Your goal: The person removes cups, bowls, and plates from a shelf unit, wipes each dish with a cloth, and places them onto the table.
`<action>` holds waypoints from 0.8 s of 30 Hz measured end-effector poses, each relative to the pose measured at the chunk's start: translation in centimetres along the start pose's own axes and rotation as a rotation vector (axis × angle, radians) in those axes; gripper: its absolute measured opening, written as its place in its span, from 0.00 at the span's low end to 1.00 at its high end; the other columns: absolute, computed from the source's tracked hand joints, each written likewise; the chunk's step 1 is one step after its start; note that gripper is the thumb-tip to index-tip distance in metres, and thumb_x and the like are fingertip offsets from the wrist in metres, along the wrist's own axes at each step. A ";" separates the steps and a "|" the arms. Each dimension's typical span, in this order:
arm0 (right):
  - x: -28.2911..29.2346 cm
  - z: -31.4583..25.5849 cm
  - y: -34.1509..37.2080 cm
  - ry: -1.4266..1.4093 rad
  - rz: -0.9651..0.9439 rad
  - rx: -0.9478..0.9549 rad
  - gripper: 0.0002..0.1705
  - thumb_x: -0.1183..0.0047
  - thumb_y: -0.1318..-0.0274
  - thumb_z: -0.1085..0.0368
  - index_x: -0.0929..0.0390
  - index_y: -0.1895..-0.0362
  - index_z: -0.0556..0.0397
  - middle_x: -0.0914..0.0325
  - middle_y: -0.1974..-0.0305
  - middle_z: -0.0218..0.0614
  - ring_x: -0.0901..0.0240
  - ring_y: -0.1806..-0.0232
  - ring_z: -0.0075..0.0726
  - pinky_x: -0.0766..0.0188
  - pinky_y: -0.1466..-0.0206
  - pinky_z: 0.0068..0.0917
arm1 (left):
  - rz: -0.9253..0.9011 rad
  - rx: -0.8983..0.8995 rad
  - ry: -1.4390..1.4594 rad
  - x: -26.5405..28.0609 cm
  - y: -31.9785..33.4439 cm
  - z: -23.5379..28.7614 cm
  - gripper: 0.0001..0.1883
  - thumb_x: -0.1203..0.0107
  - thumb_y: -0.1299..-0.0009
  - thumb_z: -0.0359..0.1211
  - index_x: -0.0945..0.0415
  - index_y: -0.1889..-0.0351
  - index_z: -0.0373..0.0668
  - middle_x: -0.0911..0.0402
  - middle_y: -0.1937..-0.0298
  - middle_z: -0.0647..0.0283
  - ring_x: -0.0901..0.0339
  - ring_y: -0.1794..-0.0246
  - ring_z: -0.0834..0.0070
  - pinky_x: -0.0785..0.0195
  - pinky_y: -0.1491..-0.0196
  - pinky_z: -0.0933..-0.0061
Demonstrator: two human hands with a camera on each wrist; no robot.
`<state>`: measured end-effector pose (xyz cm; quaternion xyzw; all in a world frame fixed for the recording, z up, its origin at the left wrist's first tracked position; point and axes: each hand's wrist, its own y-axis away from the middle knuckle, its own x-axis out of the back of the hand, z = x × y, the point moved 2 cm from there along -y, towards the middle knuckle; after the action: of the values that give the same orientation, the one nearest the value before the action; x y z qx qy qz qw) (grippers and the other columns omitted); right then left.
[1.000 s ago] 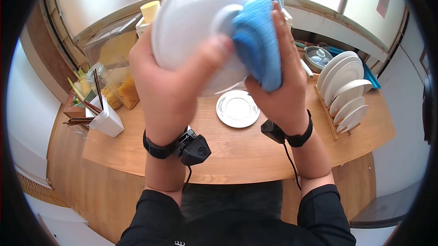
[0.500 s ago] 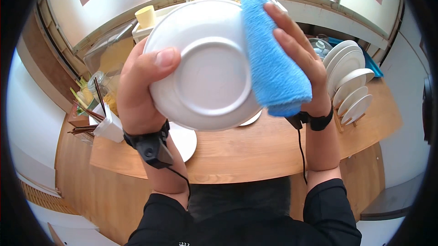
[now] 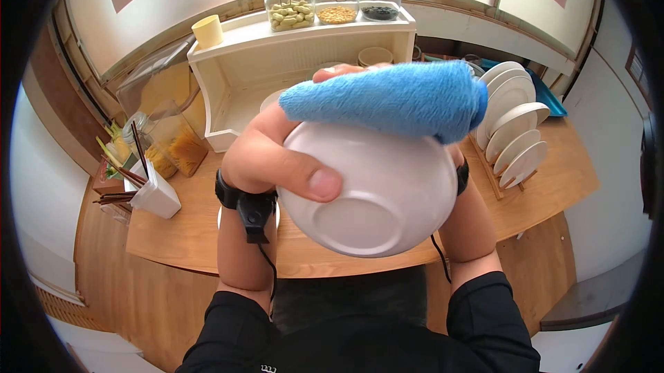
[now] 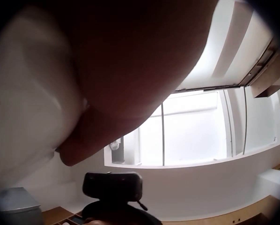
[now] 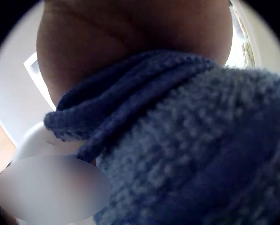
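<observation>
A white plate (image 3: pixel 373 186), its underside and foot ring facing the head camera, is held tilted above the table. The left hand (image 3: pixel 277 159) grips its left side, thumb on the underside. Across the plate's upper edge lies a folded blue cloth (image 3: pixel 387 100). Behind cloth and plate the right hand is mostly hidden in the head view; in the right wrist view the right hand (image 5: pixel 135 42) is against the bunched cloth (image 5: pixel 187 136). The left wrist view shows the left hand (image 4: pixel 130 61) dark beside the plate (image 4: pixel 27 98).
A rack of upright white plates (image 3: pixel 515 124) stands at right. Behind are a white shelf (image 3: pixel 242 69), glass jars (image 3: pixel 337 0) and a yellow cup (image 3: pixel 207 31). At left are a white holder with chopsticks (image 3: pixel 158 193) and a container of pasta (image 3: pixel 183 145). Another plate is partly hidden behind the left forearm.
The plate has tipped and moved down and to the right. The cloth has swung from the plate's right side to lie across its upper edge, with the right hand now behind it.
</observation>
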<state>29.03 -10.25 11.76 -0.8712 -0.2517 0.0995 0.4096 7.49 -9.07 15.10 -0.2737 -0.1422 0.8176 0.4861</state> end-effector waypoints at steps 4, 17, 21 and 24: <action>1.7 -0.9 1.6 0.027 0.232 -0.117 0.34 0.24 0.41 0.64 0.19 0.32 0.58 0.16 0.34 0.42 0.18 0.36 0.38 0.22 0.31 0.39 | 0.053 0.115 -0.062 0.7 0.0 0.4 0.46 0.29 0.39 0.42 0.32 0.24 0.27 0.18 0.33 0.47 0.17 0.37 0.60 0.26 0.32 0.62; -0.4 -4.9 -0.4 0.952 0.407 0.176 0.28 0.21 0.47 0.69 0.14 0.41 0.60 0.11 0.43 0.49 0.10 0.47 0.42 0.13 0.43 0.35 | -0.076 -0.534 0.454 1.9 -0.1 2.8 0.37 0.55 0.16 0.60 0.29 0.23 0.40 0.23 0.24 0.54 0.26 0.24 0.57 0.36 0.21 0.48; -2.9 -3.0 -4.1 1.296 -0.012 0.707 0.47 0.20 0.50 0.67 0.24 0.23 0.50 0.37 0.18 0.55 0.33 0.19 0.60 0.23 0.24 0.47 | -0.022 -0.482 0.636 0.4 0.2 1.7 0.44 0.60 0.18 0.67 0.36 0.17 0.43 0.30 0.18 0.51 0.34 0.19 0.49 0.47 0.16 0.42; -3.6 -2.8 -4.0 1.218 0.060 0.572 0.48 0.20 0.50 0.69 0.25 0.23 0.49 0.37 0.17 0.53 0.34 0.19 0.62 0.24 0.23 0.49 | -0.141 -0.483 0.599 0.0 -0.3 1.1 0.46 0.63 0.17 0.67 0.39 0.15 0.41 0.33 0.17 0.47 0.36 0.18 0.44 0.46 0.15 0.44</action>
<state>25.57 -11.77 16.51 -0.6354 0.0849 -0.3357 0.6902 7.06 -8.88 16.13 -0.5965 -0.2007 0.6089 0.4829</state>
